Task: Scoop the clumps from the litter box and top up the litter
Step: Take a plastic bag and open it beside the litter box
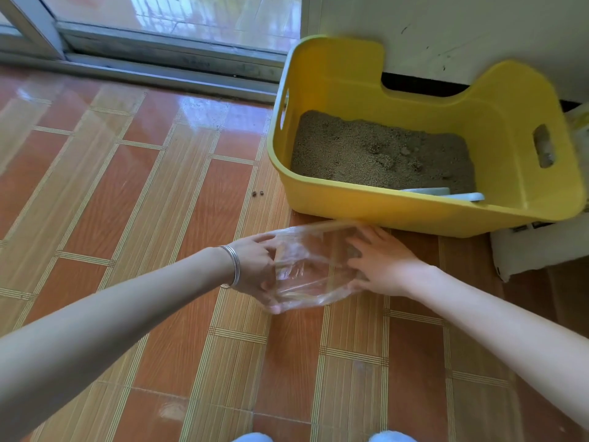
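A yellow litter box (366, 208) stands on the tiled floor against the wall, holding grey litter (366, 151) with a few clumps (404, 151) near the middle. A pale blue scoop (446, 193) lies inside at the near wall. In front of the box, both hands hold a clear plastic bag (309, 266) just above the floor. My left hand (255, 269), with bangles on the wrist, grips the bag's left side. My right hand (379, 260) holds its right side with fingers spread on the plastic.
A white bag (535, 247) lies on the floor to the right of the box. Two small dark bits (258, 193) sit on the tiles left of the box. A sliding glass door track (159, 59) runs along the back.
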### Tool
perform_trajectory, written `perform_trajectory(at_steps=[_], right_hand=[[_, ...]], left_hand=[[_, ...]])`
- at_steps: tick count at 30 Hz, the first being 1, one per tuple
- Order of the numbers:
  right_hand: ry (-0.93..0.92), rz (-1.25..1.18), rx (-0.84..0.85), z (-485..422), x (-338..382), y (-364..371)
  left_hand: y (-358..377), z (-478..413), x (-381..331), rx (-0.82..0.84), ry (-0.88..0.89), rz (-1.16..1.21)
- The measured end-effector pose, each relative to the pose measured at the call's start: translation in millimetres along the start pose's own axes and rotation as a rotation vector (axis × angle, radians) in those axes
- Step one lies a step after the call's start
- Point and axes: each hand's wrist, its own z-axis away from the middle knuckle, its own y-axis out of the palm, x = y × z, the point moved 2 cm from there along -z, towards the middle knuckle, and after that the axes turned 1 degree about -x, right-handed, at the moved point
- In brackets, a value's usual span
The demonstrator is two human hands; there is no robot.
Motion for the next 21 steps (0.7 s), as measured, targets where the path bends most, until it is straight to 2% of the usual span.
perform_trajectory(at_steps=[4,7,10,12,18,21], right_hand=[[0.014,-0.212,0.034,5,3,0],[-0.012,-0.302,0.025,7,1,1],[-0.104,-0.215,-0.053,8,-1,3],[-0.164,-0.153,-0.131,8,-1,4],[-0.091,-0.111,-0.042,8,3,6],[-0.034,-0.13,-0.025,9,4,5]], left_hand=[[-2,-1,-7,-0.004,-0.048,0.208],[-2,-1,-6,-0.205,-0.043,0.19],[-8,-1,-8,-0.501,0.055,0.029],[-9,-4,-13,-0.585,0.127,-0.073],[10,-17,-13,-0.151,-0.156,-0.305],[5,-17,-14,0.012,-0.191,-0.391]])
